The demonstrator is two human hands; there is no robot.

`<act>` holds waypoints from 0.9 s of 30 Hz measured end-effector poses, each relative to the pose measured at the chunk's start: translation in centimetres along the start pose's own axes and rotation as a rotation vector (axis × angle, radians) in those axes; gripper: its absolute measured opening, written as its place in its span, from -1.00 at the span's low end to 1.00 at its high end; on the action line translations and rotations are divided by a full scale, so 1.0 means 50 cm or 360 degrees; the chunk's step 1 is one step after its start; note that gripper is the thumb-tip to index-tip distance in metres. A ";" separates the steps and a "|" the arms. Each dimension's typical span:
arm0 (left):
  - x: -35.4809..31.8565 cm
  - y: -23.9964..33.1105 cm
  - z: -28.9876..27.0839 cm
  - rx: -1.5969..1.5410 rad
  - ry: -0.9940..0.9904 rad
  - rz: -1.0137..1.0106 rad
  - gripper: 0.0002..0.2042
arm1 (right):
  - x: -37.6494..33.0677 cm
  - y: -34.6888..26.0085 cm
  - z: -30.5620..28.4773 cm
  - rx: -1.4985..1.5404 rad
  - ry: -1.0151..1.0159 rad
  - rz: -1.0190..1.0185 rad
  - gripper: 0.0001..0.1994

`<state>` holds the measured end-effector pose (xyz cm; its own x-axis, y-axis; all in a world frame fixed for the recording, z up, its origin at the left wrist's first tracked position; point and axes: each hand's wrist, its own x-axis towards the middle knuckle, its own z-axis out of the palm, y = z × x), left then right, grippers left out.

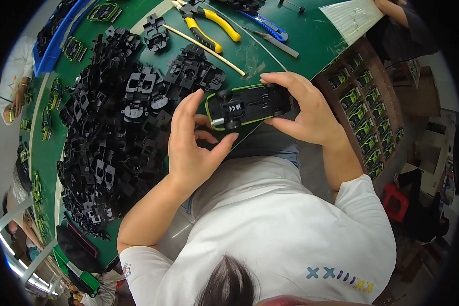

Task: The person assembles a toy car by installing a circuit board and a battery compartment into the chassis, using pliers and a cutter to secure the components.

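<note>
A toy car (250, 106) with a black underside and bright green edges is turned bottom-up before my body. Its right end is between the fingers and thumb of my right hand (303, 107), which is shut on it. Around the left end curve the spread fingers of my left hand (194, 137); the thumb stands apart below the car. Whether the left fingertips touch it, I cannot tell. Just left of my left hand lies a large heap of black plastic parts (104, 168), and some loose black chassis parts (143, 92) rest on its upper right side.
Yellow-black pliers (209, 28), a thin wooden stick (204, 50) and a blue utility knife (265, 26) lie on the green table (311, 41). Finished-looking green cars fill a brown tray (341, 76) at right. A blue bin (53, 46) stands far left. Other people work at both sides.
</note>
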<state>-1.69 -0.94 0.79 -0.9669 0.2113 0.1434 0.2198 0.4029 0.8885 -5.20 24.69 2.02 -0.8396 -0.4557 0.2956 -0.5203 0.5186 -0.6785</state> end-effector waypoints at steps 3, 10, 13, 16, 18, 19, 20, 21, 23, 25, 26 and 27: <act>-0.003 0.000 0.003 -0.0044 0.0061 0.0067 -0.17 | -0.013 -0.003 0.012 -0.0069 0.0071 0.0059 -0.28; -0.001 -0.004 0.004 -0.0018 0.0046 0.0041 -0.20 | -0.002 0.004 0.003 -0.0013 0.0051 0.0048 -0.27; 0.001 -0.007 0.003 -0.0018 0.0071 0.0058 -0.19 | 0.010 0.009 -0.004 0.0093 -0.0011 0.0018 -0.28; 0.007 0.001 0.001 -0.0009 0.0038 0.0042 -0.19 | 0.016 0.022 -0.007 0.0149 -0.0034 -0.0021 -0.30; 0.010 0.008 0.002 0.0021 -0.0003 0.0017 -0.22 | 0.020 0.028 -0.007 0.0144 -0.0047 -0.0051 -0.30; 0.009 0.006 0.004 0.0022 -0.0005 0.0013 -0.22 | 0.023 0.029 -0.008 0.0188 -0.0084 -0.0018 -0.29; 0.007 0.002 0.006 0.0036 -0.0012 0.0004 -0.24 | 0.026 0.028 -0.009 0.0233 -0.0120 0.0016 -0.28; 0.004 -0.002 0.008 0.0054 -0.0014 -0.0008 -0.26 | 0.029 0.016 -0.012 0.0241 -0.0124 0.0016 -0.28; 0.003 -0.005 0.016 0.0022 0.0029 -0.0021 -0.28 | 0.036 -0.026 -0.012 -0.0058 0.0153 -0.0185 -0.23; -0.001 -0.001 0.021 -0.0020 0.0047 -0.0023 -0.30 | 0.025 -0.070 0.027 -0.0047 0.0357 -0.0143 -0.15; -0.004 0.000 0.021 -0.0015 0.0058 -0.0040 -0.30 | 0.019 -0.094 0.054 -0.0118 0.0455 -0.0087 -0.13; -0.005 0.000 0.021 -0.0010 0.0073 -0.0055 -0.31 | 0.016 -0.108 0.081 -0.0154 0.0449 -0.0043 -0.13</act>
<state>-1.33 -0.06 0.30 -0.9788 0.1560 0.1325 0.1857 0.4037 0.8959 -2.44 18.58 3.21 -0.8282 -0.2582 0.4974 -0.5443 0.5818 -0.6044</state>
